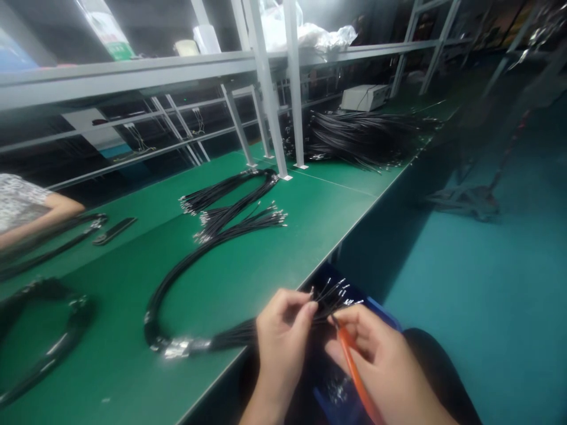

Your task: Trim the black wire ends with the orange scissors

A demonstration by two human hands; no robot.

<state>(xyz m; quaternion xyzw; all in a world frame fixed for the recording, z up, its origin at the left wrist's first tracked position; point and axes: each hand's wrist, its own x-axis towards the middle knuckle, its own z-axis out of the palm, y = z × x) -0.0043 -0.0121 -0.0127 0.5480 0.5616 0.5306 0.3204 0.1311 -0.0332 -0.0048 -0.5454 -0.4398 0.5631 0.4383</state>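
Note:
My left hand (283, 330) is closed in a pinch round the fanned end of a black wire bundle (208, 245), just past the green table's front edge. The wires' metal tips (334, 292) stick out beyond my fingers. My right hand (381, 360) is closed on an orange-handled tool (354, 372), its tip held against the wire ends. The bundle curves back across the table, bound near my hands by a silvery wrap (181, 347).
The green table (133, 283) carries more black cable bundles (26, 336) at the left and a big pile (363, 136) at the back right. Another person's arm (39, 215) rests at the far left. Grey shelf posts (270, 100) stand mid-table. Teal floor lies to the right.

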